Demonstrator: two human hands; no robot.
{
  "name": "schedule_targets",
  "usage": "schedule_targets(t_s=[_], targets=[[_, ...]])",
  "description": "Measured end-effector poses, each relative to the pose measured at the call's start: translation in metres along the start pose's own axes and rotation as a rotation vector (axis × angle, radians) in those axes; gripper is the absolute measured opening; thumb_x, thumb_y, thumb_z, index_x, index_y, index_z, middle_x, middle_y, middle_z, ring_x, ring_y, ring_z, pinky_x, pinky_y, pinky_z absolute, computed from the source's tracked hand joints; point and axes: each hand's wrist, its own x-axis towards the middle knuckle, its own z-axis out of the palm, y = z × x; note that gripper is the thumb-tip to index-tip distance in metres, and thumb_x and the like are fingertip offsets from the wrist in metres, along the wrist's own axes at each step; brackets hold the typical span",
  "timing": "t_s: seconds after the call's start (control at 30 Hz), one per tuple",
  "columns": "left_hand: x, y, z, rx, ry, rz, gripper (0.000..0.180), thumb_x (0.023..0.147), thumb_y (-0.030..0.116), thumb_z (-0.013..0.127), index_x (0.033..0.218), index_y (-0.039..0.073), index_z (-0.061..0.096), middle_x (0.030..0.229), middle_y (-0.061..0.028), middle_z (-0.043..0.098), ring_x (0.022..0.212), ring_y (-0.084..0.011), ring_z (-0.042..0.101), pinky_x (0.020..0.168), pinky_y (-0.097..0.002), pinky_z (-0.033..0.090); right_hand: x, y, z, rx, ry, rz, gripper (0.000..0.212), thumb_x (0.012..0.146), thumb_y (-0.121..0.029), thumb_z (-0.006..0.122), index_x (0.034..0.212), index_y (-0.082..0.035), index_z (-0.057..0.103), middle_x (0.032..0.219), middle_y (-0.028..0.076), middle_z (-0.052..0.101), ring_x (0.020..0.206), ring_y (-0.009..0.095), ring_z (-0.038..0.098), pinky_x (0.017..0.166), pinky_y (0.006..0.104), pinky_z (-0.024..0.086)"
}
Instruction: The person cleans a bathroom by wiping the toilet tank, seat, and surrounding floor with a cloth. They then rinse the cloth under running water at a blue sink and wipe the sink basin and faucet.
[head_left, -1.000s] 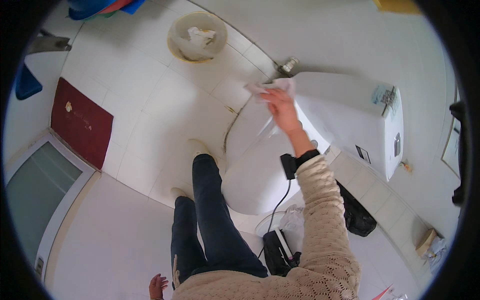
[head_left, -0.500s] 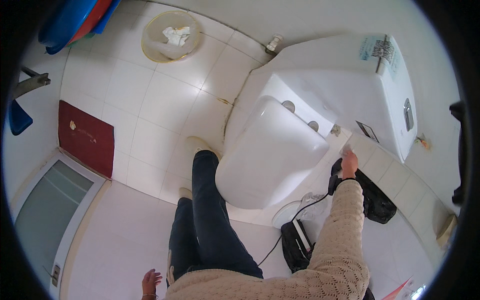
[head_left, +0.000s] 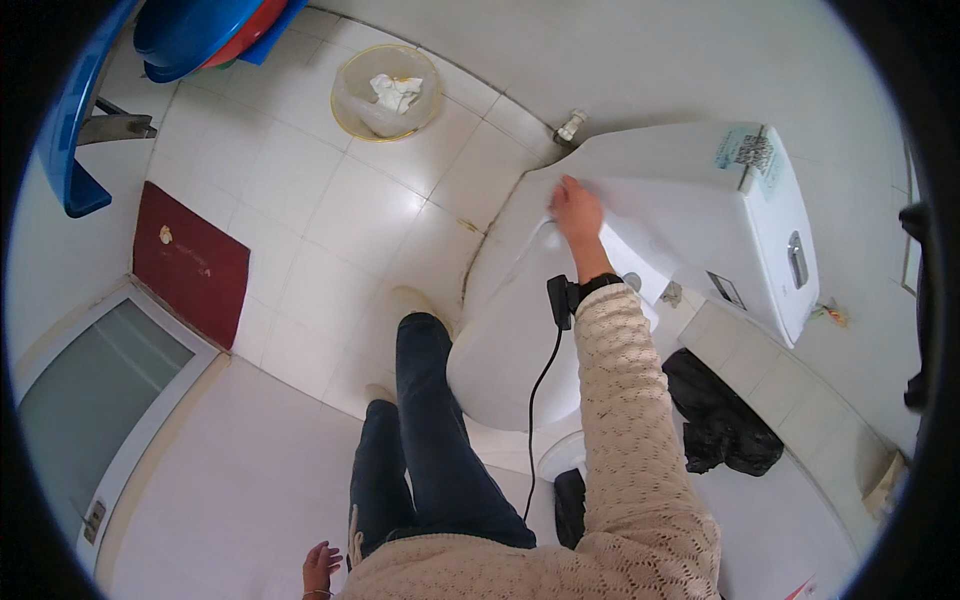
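Note:
A white toilet (head_left: 700,205) with its lid (head_left: 520,350) down fills the middle right. My right hand (head_left: 578,207) reaches over the lid to the toilet's far side, close to the lid's hinge end. Its fingers are curled down against the white surface, and whatever they hold is hidden beneath them. A black band with a small box and cable (head_left: 562,302) is on my right wrist. My left hand (head_left: 322,567) hangs low beside my leg, fingers apart, holding nothing.
A lined waste bin (head_left: 385,92) with crumpled paper stands by the far wall. Black plastic bags (head_left: 725,425) lie right of the toilet. A water valve (head_left: 570,125) juts from the wall. Blue and red basins (head_left: 205,35), a dark red mat (head_left: 190,262) and a door (head_left: 110,400) are at left.
My right hand has moved from low on the toilet's right side, where something pale showed at its fingers, across to the far side by the hinge. The view has shifted slightly.

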Motion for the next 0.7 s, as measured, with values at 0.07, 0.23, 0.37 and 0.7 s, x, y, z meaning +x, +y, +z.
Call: schedule_targets(t_s=[0.07,0.23,0.37,0.7], targets=[[0.005,-0.001,0.006,0.029,-0.029,-0.001,0.041,0.098,0.03,0.053,0.13,0.005,0.049,0.106,-0.0121,0.066,0.087,-0.0196,0.065,0.07,-0.03,0.052,-0.002,-0.026,-0.01,0.296,-0.057,-0.157,0.026,0.091,-0.021,0.059,0.116,-0.015,0.065,0.072,0.011,0.065,0.067,0.022,0.063,0.068,0.0321,0.05],[-0.006,0.025,0.032,0.019,0.013,0.042,0.043,0.097,0.032,0.054,0.13,0.005,0.048,0.106,-0.0122,0.065,0.088,-0.0197,0.065,0.072,-0.0311,0.052,-0.039,-0.102,-0.061,0.383,-0.136,-0.155,0.029,0.09,-0.015,0.06,0.119,-0.017,0.064,0.076,0.012,0.064,0.063,0.017,0.058,0.065,0.0274,0.048],[-0.001,0.007,0.012,-0.025,-0.017,0.031,0.045,0.096,0.035,0.055,0.13,0.005,0.048,0.107,-0.0125,0.065,0.089,-0.0213,0.065,0.073,-0.0321,0.053,-0.044,-0.063,-0.08,0.099,0.407,-0.356,0.029,0.084,-0.008,0.061,0.111,-0.015,0.065,0.098,0.017,0.067,0.079,0.036,0.063,0.069,0.0436,0.051],[0.013,0.025,0.0,0.05,0.003,0.001,0.042,0.098,0.031,0.052,0.13,0.003,0.048,0.106,-0.013,0.065,0.085,-0.0192,0.065,0.068,-0.0298,0.053,-0.009,-0.045,0.007,0.482,-0.381,-0.311,0.03,0.088,-0.008,0.058,0.118,-0.012,0.062,0.106,0.012,0.066,0.084,0.029,0.064,0.076,0.0341,0.051]])
